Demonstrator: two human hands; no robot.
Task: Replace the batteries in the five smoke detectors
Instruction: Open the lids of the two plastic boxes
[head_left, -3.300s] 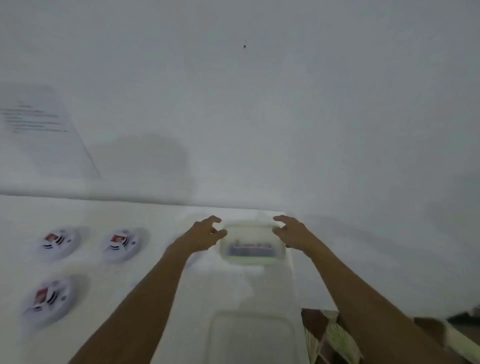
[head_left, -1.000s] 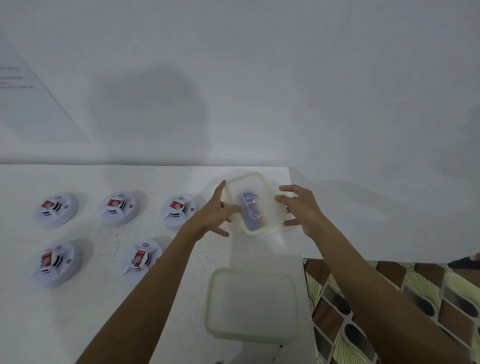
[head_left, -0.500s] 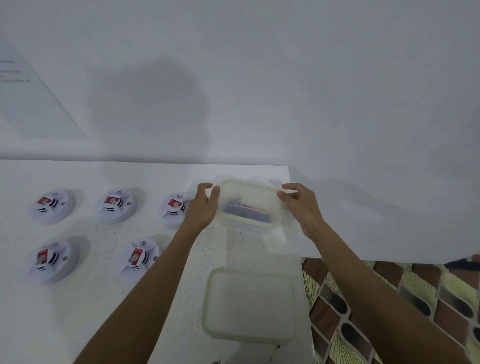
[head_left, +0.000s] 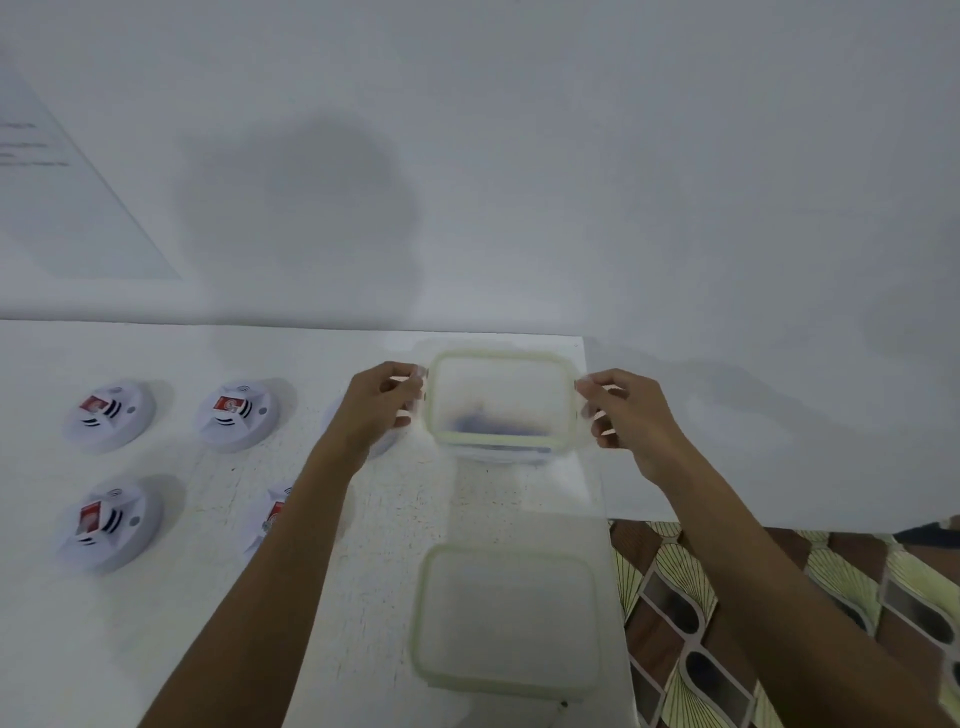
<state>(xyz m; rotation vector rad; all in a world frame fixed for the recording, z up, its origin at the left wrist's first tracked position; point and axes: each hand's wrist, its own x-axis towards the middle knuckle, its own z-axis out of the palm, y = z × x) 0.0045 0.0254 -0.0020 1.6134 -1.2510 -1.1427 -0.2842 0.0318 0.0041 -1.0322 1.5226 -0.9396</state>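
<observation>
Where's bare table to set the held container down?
Bare patches: between the held container and the near container; along the near edge of the table, left of the left forearm. Crowded: the left side, where smoke detectors sit in two rows, some hidden by the arm. Left hand and right hand grip the container's sides.

Four white round smoke detectors are clearly visible on the white counter (head_left: 156, 649), each with a red label and dark vent slits: two in a far row (head_left: 110, 415) (head_left: 238, 414) and two in a nearer row (head_left: 109, 524) (head_left: 272, 519), the last partly hidden behind a forearm. A sliver of a fifth (head_left: 384, 448) peeks out beside the wrist. A clear plastic container (head_left: 501, 405) with a pale green rim is held tilted, blurred dark blue contents inside.
</observation>
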